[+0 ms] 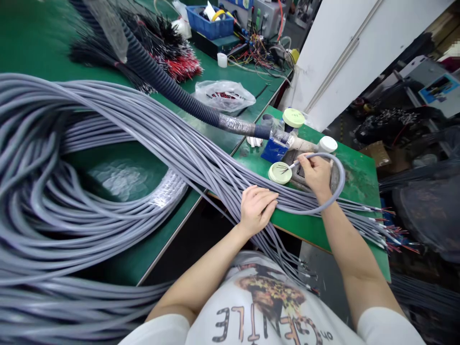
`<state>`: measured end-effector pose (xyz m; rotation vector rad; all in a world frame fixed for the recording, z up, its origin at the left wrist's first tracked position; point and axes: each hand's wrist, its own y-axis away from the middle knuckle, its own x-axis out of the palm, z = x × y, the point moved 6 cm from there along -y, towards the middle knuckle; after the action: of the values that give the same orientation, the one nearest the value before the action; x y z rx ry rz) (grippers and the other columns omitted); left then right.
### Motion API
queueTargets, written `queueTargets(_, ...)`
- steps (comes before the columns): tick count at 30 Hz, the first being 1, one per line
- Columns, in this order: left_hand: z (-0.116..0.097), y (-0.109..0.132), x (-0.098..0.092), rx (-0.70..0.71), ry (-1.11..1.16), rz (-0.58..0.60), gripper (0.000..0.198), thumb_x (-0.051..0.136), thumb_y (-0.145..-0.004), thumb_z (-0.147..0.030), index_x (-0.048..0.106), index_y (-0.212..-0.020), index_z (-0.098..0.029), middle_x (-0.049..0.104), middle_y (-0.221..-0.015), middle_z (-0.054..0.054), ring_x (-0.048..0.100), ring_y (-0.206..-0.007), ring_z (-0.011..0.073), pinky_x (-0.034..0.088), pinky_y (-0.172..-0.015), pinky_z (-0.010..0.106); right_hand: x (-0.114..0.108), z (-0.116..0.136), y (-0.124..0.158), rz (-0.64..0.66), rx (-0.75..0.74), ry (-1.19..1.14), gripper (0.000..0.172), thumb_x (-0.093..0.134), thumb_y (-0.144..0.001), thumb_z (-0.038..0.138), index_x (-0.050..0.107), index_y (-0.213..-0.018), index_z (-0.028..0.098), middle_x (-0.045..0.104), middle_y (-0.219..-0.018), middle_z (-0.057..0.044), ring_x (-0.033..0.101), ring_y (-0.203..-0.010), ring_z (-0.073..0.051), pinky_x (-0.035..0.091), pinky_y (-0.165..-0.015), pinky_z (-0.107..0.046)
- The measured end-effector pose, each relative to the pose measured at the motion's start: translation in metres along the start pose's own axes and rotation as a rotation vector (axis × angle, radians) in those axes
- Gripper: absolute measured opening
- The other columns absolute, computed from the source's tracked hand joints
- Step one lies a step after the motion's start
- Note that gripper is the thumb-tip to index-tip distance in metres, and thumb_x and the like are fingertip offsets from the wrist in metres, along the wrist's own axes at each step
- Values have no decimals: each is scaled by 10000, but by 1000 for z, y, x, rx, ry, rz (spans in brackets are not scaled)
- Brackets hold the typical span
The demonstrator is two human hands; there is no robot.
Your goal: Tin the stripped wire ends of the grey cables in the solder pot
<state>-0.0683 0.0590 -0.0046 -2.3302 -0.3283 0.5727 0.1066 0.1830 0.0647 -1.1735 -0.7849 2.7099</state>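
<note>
My right hand [318,175] pinches one grey cable near its stripped end, and the rest of that cable [341,179] loops back around the wrist. From the pinched end, thin bare-looking wires [283,168] reach over a shallow pale-yellow dish [280,173]; whether they touch what is in it I cannot tell. My left hand [258,209] is curled over the thick bundle of grey cables [201,153], fingers together. Beyond the right wrist, the cable ends [391,235] fan out with short coloured wires showing.
A dark corrugated hose [172,91] slants over the bench to a spot behind the dish. Nearby are a blue box [275,149], a yellow-lidded jar [293,118] and a white lid [327,144]. Large cable coils [46,191] cover the left bench; a plastic bag [225,96] lies farther back.
</note>
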Motion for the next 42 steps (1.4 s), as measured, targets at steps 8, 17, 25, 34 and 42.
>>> queueTargets(8, -1, -1, -1, 17, -11, -14, 161, 607, -842, -210, 673, -988, -229, 747, -874, 14, 649, -923, 174, 388, -984, 412, 9, 8, -7, 50, -14, 32, 232, 546, -862, 341, 684, -800, 164, 684, -707, -38, 587, -628, -158, 450, -606, -278)
queueTargets(17, 1, 1, 0, 11, -3, -5, 172, 613, -835, -210, 674, -993, -237, 747, -882, 14, 650, -927, 178, 382, -992, 418, 8, 11, -8, 40, -14, 68, 245, 540, -861, 358, 685, -792, 173, 685, -695, -28, 588, -608, -148, 465, -600, -270)
queueTargets(25, 2, 3, 1, 6, 11, -4, 198, 604, -839, -201, 670, -1020, -245, 746, -921, 22, 646, -959, 186, 376, -1005, 425, -56, -23, -14, -166, 40, 222, 271, 572, -841, 411, 706, -824, 177, 676, -696, -30, 597, -619, -169, 454, -597, -289)
queueTargets(34, 1, 3, 0, 29, -49, -11, 224, 605, -835, -207, 667, -1047, -239, 733, -1055, 54, 609, -1097, 230, 380, -1016, 460, -72, -95, -13, -166, 150, 304, 305, 543, -847, 421, 705, -845, 162, 704, -758, -52, 625, -702, -188, 469, -685, -306)
queueTargets(42, 3, 5, 2, 28, -44, -4, 240, 616, -825, -201, 668, -1054, -249, 735, -1052, 47, 614, -1093, 227, 373, -1031, 470, -69, -105, -14, -168, 156, 344, 320, 541, -837, 421, 716, -815, 154, 722, -761, -61, 648, -701, -200, 471, -666, -296)
